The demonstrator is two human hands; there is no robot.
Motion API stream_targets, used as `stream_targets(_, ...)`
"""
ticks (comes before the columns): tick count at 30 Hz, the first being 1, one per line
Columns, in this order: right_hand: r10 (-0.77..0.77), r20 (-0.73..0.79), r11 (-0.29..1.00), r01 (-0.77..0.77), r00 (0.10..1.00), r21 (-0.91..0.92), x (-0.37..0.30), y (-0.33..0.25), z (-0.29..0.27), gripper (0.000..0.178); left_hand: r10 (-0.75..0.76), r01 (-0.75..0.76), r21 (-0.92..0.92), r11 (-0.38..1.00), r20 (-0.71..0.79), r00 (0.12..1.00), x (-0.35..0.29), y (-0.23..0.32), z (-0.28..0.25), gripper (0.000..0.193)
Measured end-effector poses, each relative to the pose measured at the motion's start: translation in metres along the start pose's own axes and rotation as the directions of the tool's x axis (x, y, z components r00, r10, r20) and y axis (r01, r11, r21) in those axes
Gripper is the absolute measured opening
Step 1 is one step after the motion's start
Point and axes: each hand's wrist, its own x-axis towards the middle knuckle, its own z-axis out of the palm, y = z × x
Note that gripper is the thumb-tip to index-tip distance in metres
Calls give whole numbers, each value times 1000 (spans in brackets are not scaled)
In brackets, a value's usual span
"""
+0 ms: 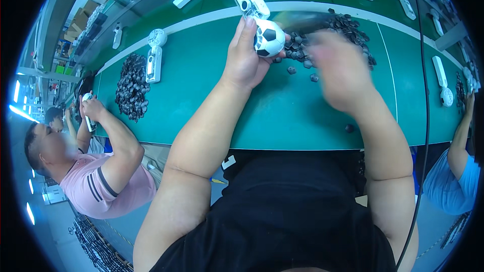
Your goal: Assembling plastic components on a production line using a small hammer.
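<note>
left hand [244, 56]: fingers wrapped round white ball-ended device [269, 39], likely steadying it; right hand [339, 68] blurred near dark pieces [349, 24], grip unclear.

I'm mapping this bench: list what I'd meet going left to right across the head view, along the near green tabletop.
Pile of dark pieces, white ball-ended unit, left hand holding a soccer-patterned white unit, blurred right hand, black cable, another white unit, smaller dark pile.
</note>
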Motion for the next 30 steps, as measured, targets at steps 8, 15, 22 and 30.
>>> stream_targets(8, -162, -144, 987, 159, 976, -32, -2, -13, -2, 20, 33, -35, 39, 999, 45, 998, 4, 9, 2, 46)
stream_targets(15, 176, 583, 900, 111, 793, -422, -1, -5, 8, 19, 126, -115, 106, 988, -101, 987, 3, 15, -2, 45)
stream_targets(22, 13, 279, 916, 101, 960, -388, 5, 35, 27, 19, 201, -194, 109, 975, -57, 978, 3, 16, 1, 54)
stream_targets(30, 53, 266, 884, 79, 963, -461, 10, 38, 39, 17, 179, -179, 157, 971, 12, 984, 0, 10, 2, 62)
